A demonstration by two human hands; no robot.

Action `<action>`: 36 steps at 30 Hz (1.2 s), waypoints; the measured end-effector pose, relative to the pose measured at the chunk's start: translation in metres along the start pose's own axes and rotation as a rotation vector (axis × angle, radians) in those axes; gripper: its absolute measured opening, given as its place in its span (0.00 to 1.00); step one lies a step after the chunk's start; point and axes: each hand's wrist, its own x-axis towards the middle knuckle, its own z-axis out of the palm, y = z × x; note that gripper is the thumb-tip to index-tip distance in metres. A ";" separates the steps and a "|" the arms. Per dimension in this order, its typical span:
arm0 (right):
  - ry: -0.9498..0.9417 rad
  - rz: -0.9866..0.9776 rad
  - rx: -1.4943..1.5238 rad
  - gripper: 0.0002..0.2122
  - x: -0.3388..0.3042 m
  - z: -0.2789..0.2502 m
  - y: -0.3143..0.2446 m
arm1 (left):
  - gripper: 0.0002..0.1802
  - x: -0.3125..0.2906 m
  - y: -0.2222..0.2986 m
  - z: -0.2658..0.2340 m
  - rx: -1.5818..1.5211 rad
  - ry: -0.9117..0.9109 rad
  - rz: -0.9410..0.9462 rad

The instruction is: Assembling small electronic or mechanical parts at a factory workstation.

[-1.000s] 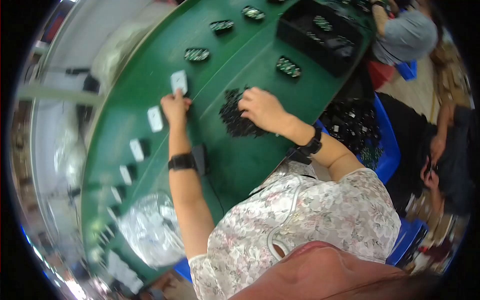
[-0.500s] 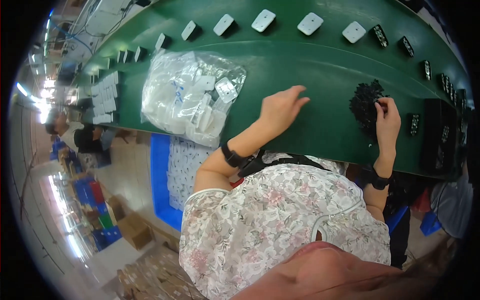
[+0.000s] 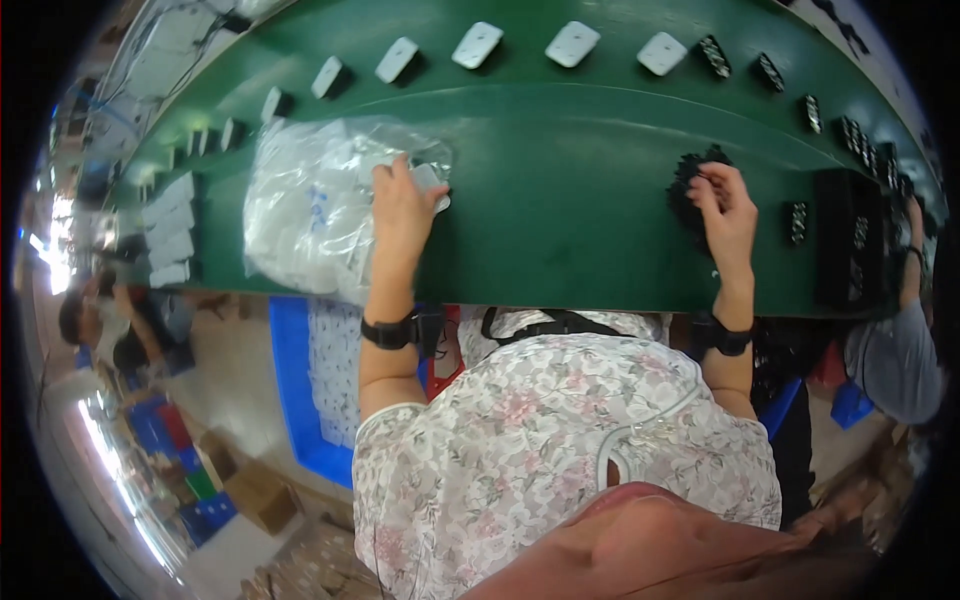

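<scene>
Exposure moderate and fairly even over the green tabletop; faint pale sheen along its curved ridge. Brightest zone at the left rim: blown-out white glare, plus a long bright streak lower down, no detail within. Clear plastic bag: scattered highlights on creases. Black pile and dark box: low contrast, separate parts hard to resolve. Fisheye distortion marked: tabletop's far edge bows, surroundings squeezed toward the rim, corners black. Centre reasonably clear; periphery soft, smeared.
</scene>
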 end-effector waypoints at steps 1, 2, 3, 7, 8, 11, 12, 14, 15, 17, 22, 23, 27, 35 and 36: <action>-0.040 -0.007 0.095 0.09 0.000 0.004 -0.003 | 0.32 0.001 -0.002 0.005 -0.075 0.011 0.027; -0.090 0.007 0.184 0.09 0.000 0.010 -0.006 | 0.32 0.000 0.005 0.008 -0.092 -0.002 0.046; -0.156 0.042 0.191 0.09 0.001 0.011 -0.008 | 0.28 0.001 0.015 0.010 -0.169 0.040 0.096; -0.317 0.108 0.377 0.08 0.003 0.027 -0.008 | 0.24 -0.005 0.056 0.030 -0.269 -0.042 0.345; -0.338 0.111 0.388 0.09 0.003 0.031 -0.009 | 0.23 -0.007 0.067 0.034 -0.308 -0.141 0.403; -0.365 0.090 0.219 0.08 0.001 0.038 -0.018 | 0.25 -0.014 0.080 0.043 -0.326 -0.134 0.468; -0.384 0.060 0.123 0.08 0.001 0.040 -0.019 | 0.25 -0.015 0.080 0.041 -0.326 -0.136 0.466; -0.400 0.038 0.029 0.07 0.002 0.041 -0.018 | 0.27 -0.015 0.077 0.035 -0.188 0.008 0.386; -0.349 -0.069 -0.087 0.06 0.002 0.042 -0.018 | 0.27 -0.018 0.073 0.033 -0.188 0.003 0.385; -0.302 -0.176 -0.202 0.06 0.004 0.042 -0.019 | 0.27 -0.024 0.069 0.028 -0.010 -0.098 0.308; -0.324 0.101 0.297 0.04 0.005 0.056 -0.020 | 0.24 -0.025 0.070 0.037 -0.139 -0.160 0.302; -0.326 0.103 0.296 0.04 0.004 0.060 -0.023 | 0.23 -0.025 0.071 0.039 -0.231 -0.112 0.332; -0.359 0.242 0.545 0.04 0.006 0.063 -0.033 | 0.16 -0.027 0.087 0.037 -0.510 -0.132 0.257; -0.328 0.296 0.486 0.04 0.002 0.066 -0.033 | 0.10 -0.009 0.128 0.024 -0.996 -0.398 0.060; -0.315 0.279 0.496 0.05 0.001 0.068 -0.032 | 0.10 -0.009 0.131 0.027 -0.996 -0.398 0.059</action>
